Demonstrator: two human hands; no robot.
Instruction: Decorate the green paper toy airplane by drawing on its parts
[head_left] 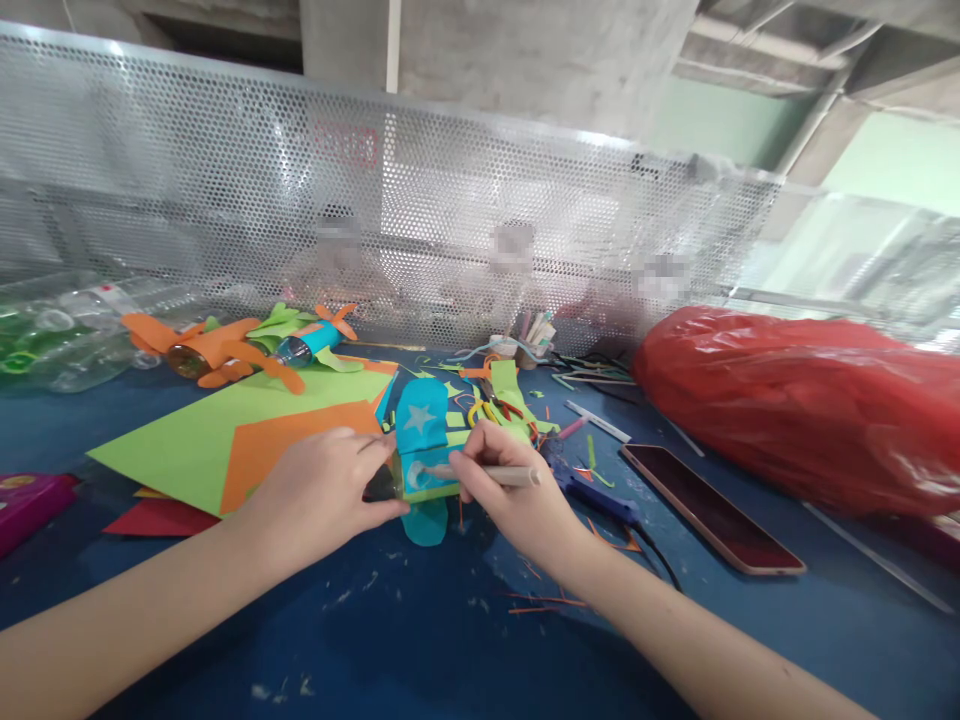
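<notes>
My left hand grips the left end of a small bottle airplane wrapped in blue and green paper, its fingers curled around the dark, clear plastic part. The plane's upper blue wing carries a whitish star, and its lower blue wing points toward me. On the blue body paper is a pale, crescent-like mark. A whitish marker pen is pinched in my right hand, with its tip at that mark. Green paper sheets and an orange sheet lie left of the plane.
Orange and blue bottle airplanes stand at the back left, beside clear plastic bottles. Yellow-handled scissors lie among paper scraps. On the right are a blue glue gun with its cord, a phone and a red plastic bag.
</notes>
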